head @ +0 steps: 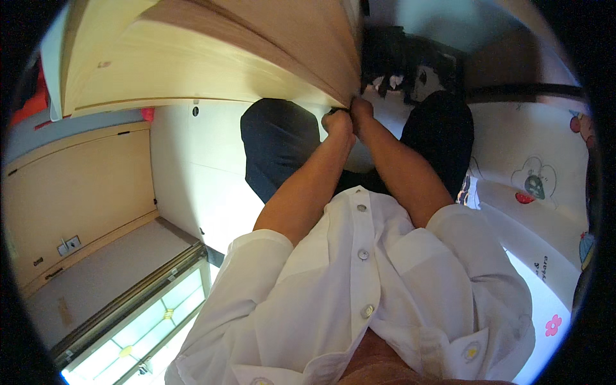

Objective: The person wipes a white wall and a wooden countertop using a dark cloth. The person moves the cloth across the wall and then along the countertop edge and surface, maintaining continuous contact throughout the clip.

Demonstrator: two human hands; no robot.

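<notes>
A large pale wooden panel [202,67] with a brownish face [308,33] stands in front of my knees. My left hand [339,124] is curled at its bottom corner. A small dark object [336,110], too little shown to name, sits in its fingers. Right beside it, my right hand [362,114] is at the panel's edge, wrist close to the left one. Its fingertips are hidden, and I cannot tell what they hold. Both forearms reach forward between my knees in dark trousers [279,144].
White floor tiles [207,139] spread out to the left. Beyond them are a wooden door [82,187] with a metal lock and a patterned-glass panel [144,332]. A cartoon-printed cloth [500,139] hangs close on my right. Dark items [399,62] lie in shadow ahead.
</notes>
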